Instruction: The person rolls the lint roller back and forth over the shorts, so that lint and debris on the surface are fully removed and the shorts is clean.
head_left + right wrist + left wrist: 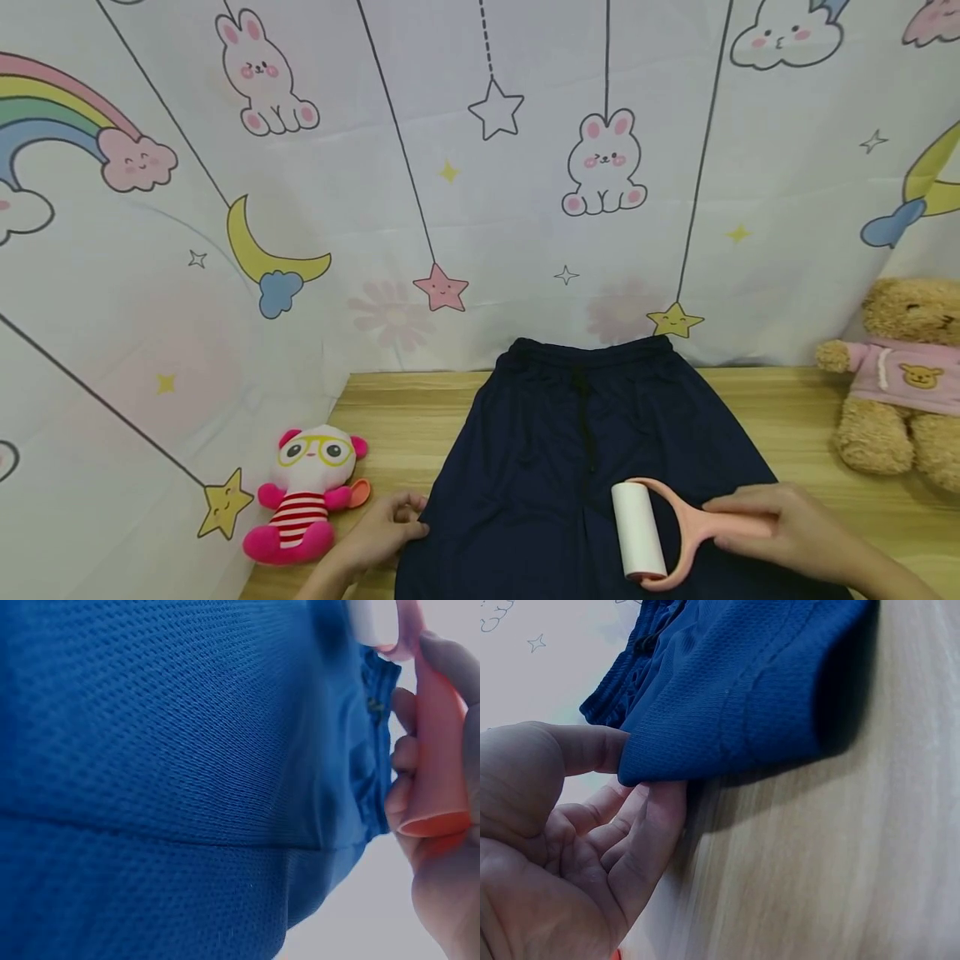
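Dark navy shorts (525, 467) with a gathered waistband and a drawstring lie spread on the wooden table, waistband toward the wall. My left hand (382, 527) pinches the left edge of the shorts; in the left wrist view the thumb (592, 746) lies over the fabric and the fingers are under it. A lint roller with a white cylinder (639, 530) and a pink handle (738, 525) is in my right hand (798, 529), its fingers wrapped round the handle. The roller's cylinder overlaps the middle of the shorts in the head view.
A pink and white plush panda (300, 492) in yellow glasses sits left of my left hand. At the right edge sits a brown teddy bear (907, 392) in a pink sweater. Behind the wooden table (420, 400) hangs a white printed cloth (525, 225).
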`<action>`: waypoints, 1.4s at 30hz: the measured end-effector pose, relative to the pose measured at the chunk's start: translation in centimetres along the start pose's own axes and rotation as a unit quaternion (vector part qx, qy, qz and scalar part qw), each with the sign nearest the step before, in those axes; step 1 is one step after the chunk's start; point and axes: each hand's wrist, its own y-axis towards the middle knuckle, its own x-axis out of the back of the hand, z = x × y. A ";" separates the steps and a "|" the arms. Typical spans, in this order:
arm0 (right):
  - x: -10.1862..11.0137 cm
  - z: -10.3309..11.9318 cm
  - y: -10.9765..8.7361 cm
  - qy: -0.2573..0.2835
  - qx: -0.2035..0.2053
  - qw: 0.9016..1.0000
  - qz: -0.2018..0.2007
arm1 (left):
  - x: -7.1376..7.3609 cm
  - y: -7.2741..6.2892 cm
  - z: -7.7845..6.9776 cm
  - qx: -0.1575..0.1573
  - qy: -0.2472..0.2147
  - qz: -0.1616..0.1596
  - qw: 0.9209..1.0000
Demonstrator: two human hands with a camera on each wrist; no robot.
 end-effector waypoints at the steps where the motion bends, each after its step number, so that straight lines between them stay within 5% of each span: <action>1: 0.1 0.2 -0.1 0.004 -0.014 1.000 -0.004 | 0.0 0.0 0.0 0.000 0.000 0.001 1.000; 9: 1.6 1.3 -1.0 0.031 -0.144 0.989 -0.035 | 0.0 -0.1 0.0 0.002 0.000 -0.001 1.000; 19: 3.0 1.1 -0.9 -0.105 -0.267 0.948 -0.139 | 0.0 -0.1 0.0 -0.001 0.002 0.002 1.000; 29: 3.9 -0.7 -0.7 -0.186 -0.349 0.907 -0.144 | 0.1 -0.1 0.1 -0.011 0.001 0.004 1.000; 42: 3.7 -3.4 -1.4 -0.205 -0.387 0.890 -0.126 | 0.1 0.2 0.3 -0.012 0.003 0.008 1.000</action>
